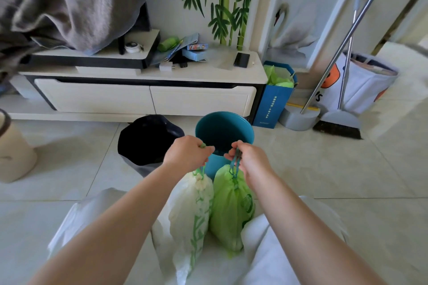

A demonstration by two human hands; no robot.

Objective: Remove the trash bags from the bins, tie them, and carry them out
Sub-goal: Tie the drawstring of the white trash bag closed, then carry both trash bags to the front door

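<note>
Hands grip one bag each by the cinched drawstring, likely because the cords carry the weight and keep the mouths shut. The left hand (188, 153) has its fingers closed on the cord of the white plastic trash bag with green print (193, 213); the right hand (249, 160) pinches the cord of the plain green plastic trash bag (230, 210). Both hang between the knees above the floor. Two bags, two bins: a round teal plastic bin (223, 131), bare inside, and a black-lined bin (148, 140) just beside it.
</note>
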